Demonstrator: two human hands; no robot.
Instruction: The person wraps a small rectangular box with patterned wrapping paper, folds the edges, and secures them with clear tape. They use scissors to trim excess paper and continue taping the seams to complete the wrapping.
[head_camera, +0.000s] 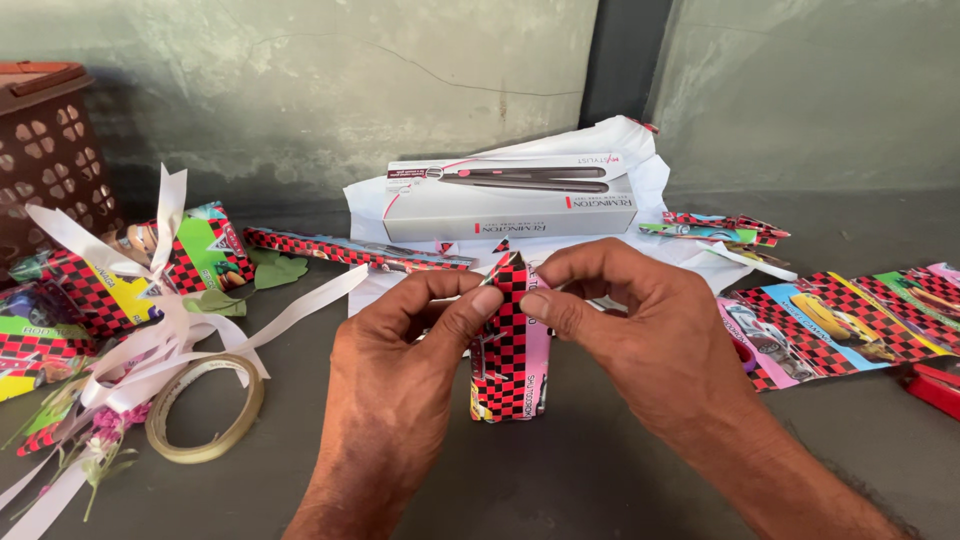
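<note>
A small upright box (512, 370) stands on the grey surface, partly wrapped in red-and-black checkered paper. My left hand (400, 370) pinches the paper's folded top edge from the left with thumb and forefinger. From the right, my right hand (640, 330) pinches the same peak. The fold comes to a point (512, 268) between my fingertips. The box's lower pink face shows below the wrap.
A roll of clear tape (205, 408) lies at the left, beside white ribbon (150, 330) and wrapped packages (90, 290). A long white box (510, 198) on white paper sits behind. Checkered paper sheets (840, 320) lie right, and a brown basket (45, 150) stands far left.
</note>
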